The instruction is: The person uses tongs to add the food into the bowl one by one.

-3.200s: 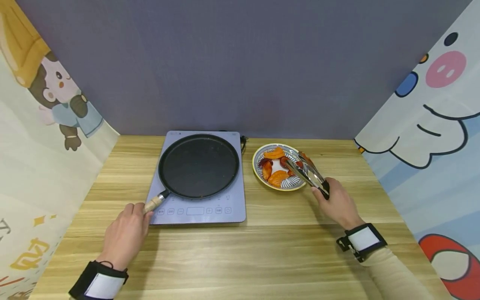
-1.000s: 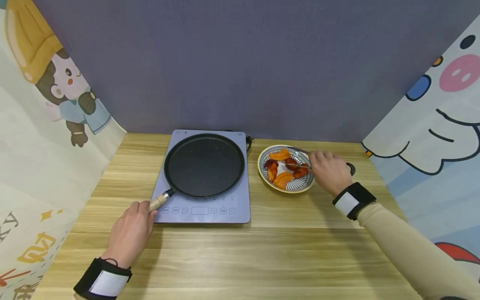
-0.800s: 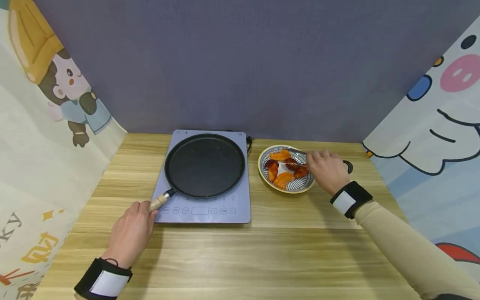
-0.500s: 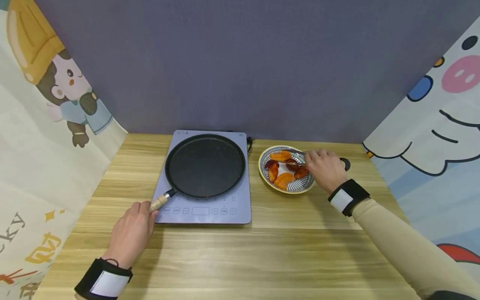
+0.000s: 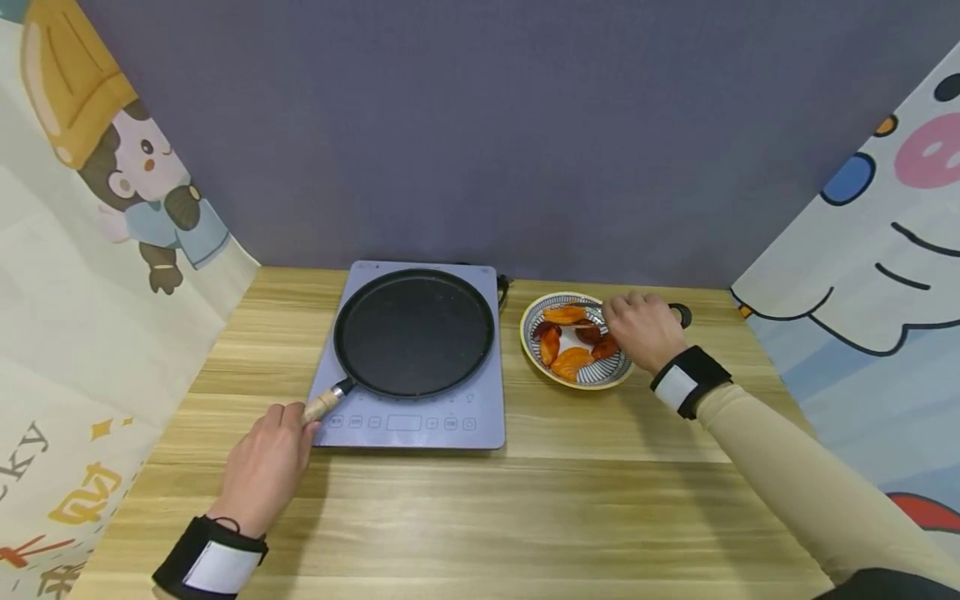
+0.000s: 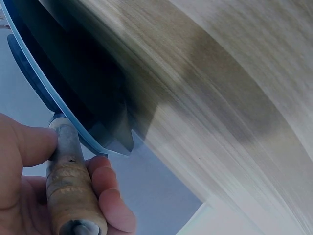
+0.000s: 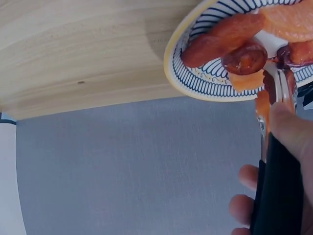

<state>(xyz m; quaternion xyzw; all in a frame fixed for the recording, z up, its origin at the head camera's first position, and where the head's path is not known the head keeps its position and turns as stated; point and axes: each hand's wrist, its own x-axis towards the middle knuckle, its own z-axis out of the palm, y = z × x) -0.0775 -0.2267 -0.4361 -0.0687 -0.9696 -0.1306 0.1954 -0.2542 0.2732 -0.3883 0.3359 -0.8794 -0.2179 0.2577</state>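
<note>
My left hand (image 5: pixel 266 467) grips the wooden handle (image 5: pixel 322 404) of a flat black frying pan (image 5: pixel 414 333). In the left wrist view the thumb and fingers (image 6: pixel 105 181) wrap round that handle. My right hand (image 5: pixel 647 333) holds metal tongs with black grips (image 7: pixel 278 188), turned sideways over the right rim of a patterned plate (image 5: pixel 592 386). On the plate lie orange slices (image 5: pixel 572 363) and glossy reddish-brown food pieces (image 7: pixel 225 40). The tongs' tips reach in among the food at the far side; whether they clamp a piece, I cannot tell.
The pan sits on a pale induction cooktop (image 5: pixel 405 435) with touch buttons along its front. A black cable (image 5: pixel 503 289) comes out behind it. The wooden table (image 5: pixel 480 517) meets a grey back panel (image 5: pixel 480 142), with printed cloths on both sides.
My right hand has swung up and over the plate's right side, turning the tongs sideways. Lately it has edged slightly left. The left hand keeps its grip on the handle, and the pan stays put.
</note>
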